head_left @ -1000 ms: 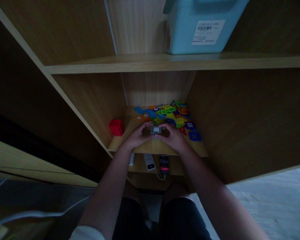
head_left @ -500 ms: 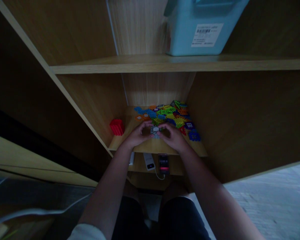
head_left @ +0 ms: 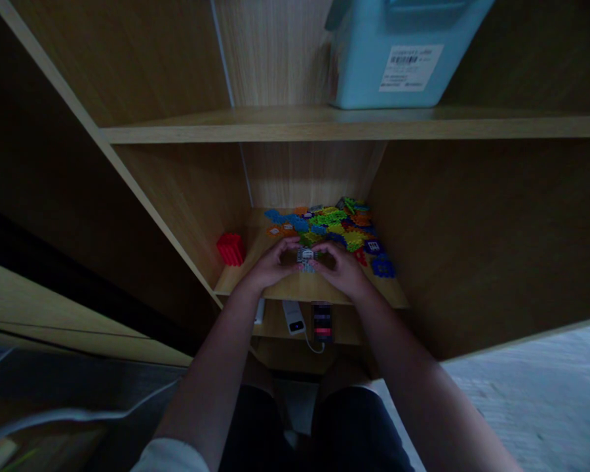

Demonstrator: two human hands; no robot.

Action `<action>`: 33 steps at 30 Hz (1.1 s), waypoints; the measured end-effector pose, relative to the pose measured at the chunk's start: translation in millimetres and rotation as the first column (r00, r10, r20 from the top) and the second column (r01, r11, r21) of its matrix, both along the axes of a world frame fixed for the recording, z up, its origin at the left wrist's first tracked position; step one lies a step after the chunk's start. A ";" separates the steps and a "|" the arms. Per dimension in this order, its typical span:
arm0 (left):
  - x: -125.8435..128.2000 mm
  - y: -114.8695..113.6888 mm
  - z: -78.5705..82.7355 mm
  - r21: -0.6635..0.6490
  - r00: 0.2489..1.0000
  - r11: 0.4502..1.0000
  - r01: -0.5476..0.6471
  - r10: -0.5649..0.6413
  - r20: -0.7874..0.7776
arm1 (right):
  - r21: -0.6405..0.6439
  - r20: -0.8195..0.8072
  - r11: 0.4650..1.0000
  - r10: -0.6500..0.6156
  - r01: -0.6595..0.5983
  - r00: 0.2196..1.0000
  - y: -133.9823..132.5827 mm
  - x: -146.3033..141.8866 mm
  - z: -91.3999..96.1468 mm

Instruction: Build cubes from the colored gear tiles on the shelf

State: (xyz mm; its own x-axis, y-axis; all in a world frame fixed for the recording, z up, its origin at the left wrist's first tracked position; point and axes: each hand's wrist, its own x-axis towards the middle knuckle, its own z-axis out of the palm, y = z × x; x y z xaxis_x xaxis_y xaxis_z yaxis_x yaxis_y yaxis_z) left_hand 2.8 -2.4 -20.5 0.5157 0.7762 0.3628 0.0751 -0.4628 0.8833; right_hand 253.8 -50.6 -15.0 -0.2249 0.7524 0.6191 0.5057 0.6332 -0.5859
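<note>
My left hand point(head_left: 271, 265) and my right hand point(head_left: 343, 269) meet over the front of a low wooden shelf point(head_left: 295, 287). Between their fingertips they pinch a small grey toy piece point(head_left: 305, 257) with a pale window pattern. Both hands have curled fingers closed on that piece. Just behind the hands lies a pile of colourful plastic interlocking pieces point(head_left: 333, 226) in blue, green, yellow and orange. Two blue pieces point(head_left: 382, 267) lie to the right of my right hand.
A red ribbed block point(head_left: 231, 249) stands at the shelf's left edge. A light blue bin point(head_left: 398, 52) with a barcode label sits on the shelf above. Below, a lower shelf holds a white device point(head_left: 294, 317) with a cable and a dark device point(head_left: 322, 322). My knees are underneath.
The grey piece has turned a little between my fingers and both hands have edged slightly upward. The view has shifted a touch; nothing else has moved.
</note>
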 end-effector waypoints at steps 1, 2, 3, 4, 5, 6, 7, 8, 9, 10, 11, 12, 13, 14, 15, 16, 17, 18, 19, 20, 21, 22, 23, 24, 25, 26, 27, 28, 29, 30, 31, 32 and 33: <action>0.0 0.2 -0.3 -0.001 1.000 1.000 0.003 -0.003 0.002 | 0.003 0.000 1.000 0.003 -0.003 1.000 0.2 0.2 -0.4; 0.0 0.6 -0.9 -0.002 1.000 1.000 0.006 -0.006 0.004 | 0.005 -0.001 1.000 0.006 -0.006 1.000 0.4 0.4 -0.4; 0.0 1.1 -1.6 -0.004 1.000 1.000 0.010 -0.009 0.007 | 0.007 -0.004 1.000 0.008 -0.008 1.000 0.4 0.4 -0.2; -0.2 1.6 -2.4 -0.006 1.000 1.000 0.012 -0.012 0.010 | 0.009 -0.008 1.000 0.009 -0.009 1.000 0.3 0.4 0.3; -0.4 2.0 -3.0 -0.007 1.000 1.000 0.013 -0.013 0.013 | 0.011 -0.009 1.000 0.009 -0.009 1.000 0.3 0.3 0.9; -0.6 2.2 -3.5 -0.007 1.000 1.000 0.013 -0.013 0.014 | 0.014 -0.010 1.000 0.009 -0.009 1.000 0.2 0.3 1.5; -0.9 2.2 -3.6 -0.006 1.000 1.000 0.011 -0.011 0.014 | 0.016 -0.008 1.000 0.010 -0.010 1.000 0.2 0.2 2.0; -1.1 2.1 -3.5 -0.005 1.000 1.000 0.009 -0.009 0.012 | 0.017 -0.008 1.000 0.011 -0.011 1.000 0.2 0.2 2.4; -1.2 1.7 -3.1 -0.004 1.000 1.000 0.006 -0.006 0.011 | 0.019 -0.008 1.000 0.013 -0.013 1.000 0.2 0.3 2.6; -1.2 1.3 -2.6 -0.006 1.000 1.000 0.003 -0.003 0.010 | 0.019 -0.010 1.000 0.015 -0.015 1.000 0.2 0.5 2.5; -1.1 0.8 -2.0 -0.010 1.000 1.000 0.002 -0.002 0.009 | 0.019 -0.013 1.000 0.016 -0.016 1.000 0.1 0.6 2.3; -0.8 0.4 -1.4 -0.015 1.000 1.000 0.002 -0.002 0.010 | 0.017 -0.017 1.000 0.016 -0.016 1.000 0.1 0.8 2.0; -0.5 0.1 -1.0 -0.020 1.000 1.000 0.002 -0.002 0.013 | 0.015 -0.022 1.000 0.016 -0.016 1.000 -0.1 0.9 1.7; -0.2 -0.1 -0.7 -0.024 1.000 1.000 0.004 -0.004 0.017 | 0.013 -0.028 1.000 0.015 -0.014 0.999 -0.2 0.9 1.4; 0.1 -0.2 -0.6 -0.025 1.000 1.000 0.006 -0.006 0.019 | 0.012 -0.035 1.000 0.012 -0.012 0.999 -0.5 0.8 1.3; 0.2 -0.2 -0.5 -0.026 1.000 1.000 0.008 -0.008 0.021 | 0.010 -0.041 1.000 0.010 -0.009 0.999 -0.8 0.6 1.3; 0.3 -0.2 -0.5 -0.026 1.000 1.000 0.010 -0.010 0.022 | 0.010 -0.047 1.000 0.008 -0.008 0.999 -1.0 0.3 1.5; 0.3 -0.1 -0.5 -0.026 1.000 1.000 0.013 -0.013 0.021 | 0.010 -0.050 1.000 0.008 -0.007 0.999 -1.3 -0.1 1.8; 0.2 0.0 -0.5 -0.026 1.000 1.000 0.014 -0.014 0.020 | 0.012 -0.053 1.000 0.009 -0.008 0.999 -1.6 -0.5 2.2; 0.1 0.1 -0.5 -0.024 1.000 1.000 0.014 -0.013 0.016 | 0.014 -0.054 1.000 0.012 -0.012 0.998 -1.8 -0.8 2.7; 0.0 0.1 -0.3 -0.020 1.000 1.000 0.011 -0.011 0.013 | 0.015 -0.055 1.000 0.014 -0.013 0.998 -1.9 -1.0 3.0; 0.0 0.2 -0.2 -0.016 1.000 1.000 0.010 -0.010 0.011 | 0.013 -0.057 1.000 0.012 -0.012 0.998 -2.1 -1.2 3.2; 0.0 0.1 0.1 -0.012 1.000 1.000 0.012 -0.012 0.011 | 0.010 -0.061 1.000 0.008 -0.007 0.998 -2.3 -1.3 3.3; 0.0 0.1 0.4 -0.008 1.000 1.000 0.014 -0.014 0.013 | 0.005 -0.066 1.000 -0.001 0.001 0.998 -2.5 -1.4 3.3; 0.2 0.0 0.7 -0.006 1.000 1.000 0.018 -0.018 0.015 | 0.000 -0.072 1.000 -0.012 0.012 0.997 -2.8 -1.6 3.3; 0.3 -0.2 1.1 -0.006 1.000 1.000 0.021 -0.021 0.018 | 0.000 -0.080 1.000 -0.022 0.023 0.997 -3.1 -1.7 3.3; 0.4 -0.4 1.5 -0.006 1.000 1.000 0.023 -0.023 0.021 | 0.002 -0.088 1.000 -0.030 0.030 0.996 -3.4 -1.9 3.4; 0.5 -0.6 2.0 -0.008 1.000 1.000 0.023 -0.023 0.022 | 0.005 -0.092 0.999 -0.033 0.034 0.995 -3.7 -2.3 3.6; 0.6 -0.9 2.5 -0.012 1.000 1.000 0.023 -0.023 0.021 | 0.008 -0.093 0.999 -0.033 0.034 0.995 -4.0 -2.6 4.0; 0.6 -1.1 3.0 -0.016 1.000 1.000 0.024 -0.023 0.021 | 0.008 -0.089 1.000 -0.028 0.029 0.996 -4.2 -3.0 4.4; 0.6 -1.4 3.4 -0.021 1.000 1.000 0.023 -0.023 0.022 | 0.007 -0.082 1.000 -0.020 0.021 0.996 -4.3 -3.4 4.7; 0.5 -1.7 3.7 -0.024 1.000 0.999 0.022 -0.021 0.023 | 0.006 -0.072 1.000 -0.013 0.013 0.997 -4.3 -3.6 5.0; 0.5 -1.9 4.0 -0.026 1.000 0.999 0.021 -0.020 0.024 | 0.005 -0.063 1.000 -0.006 0.006 0.998 -4.2 -3.8 5.2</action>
State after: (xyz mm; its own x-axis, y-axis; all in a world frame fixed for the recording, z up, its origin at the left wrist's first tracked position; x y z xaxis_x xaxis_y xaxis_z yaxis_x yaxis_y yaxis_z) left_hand 3.3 -4.3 -16.5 0.5228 0.7749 0.3552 0.0447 -0.4410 0.8964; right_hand 250.0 -54.7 -9.9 -0.1809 0.7502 0.6360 0.4720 0.6335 -0.6131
